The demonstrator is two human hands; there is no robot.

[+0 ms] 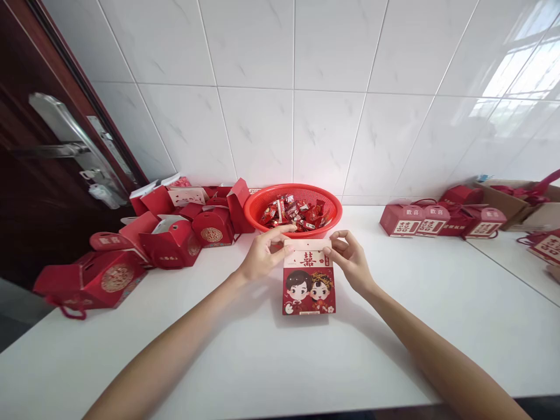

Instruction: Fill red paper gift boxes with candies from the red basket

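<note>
A red and cream box (309, 286) with two cartoon figures on its front is held upright over the white table, in front of the basket. My left hand (265, 254) pinches its top left corner between thumb and fingers. At the top right corner, the thumb and curled fingers of my right hand (350, 259) grip the same box. Just behind, a red plastic basket (335, 214) holds many wrapped candies (297, 211). What is inside the box cannot be seen.
Several red boxes (170, 242), some open, crowd the left side of the table (245, 361). Closed red boxes (402, 219) stand at the right, near a cardboard box (516, 204) with red ribbon. A tiled wall (254, 128) rises behind; a door (39, 175) is at left.
</note>
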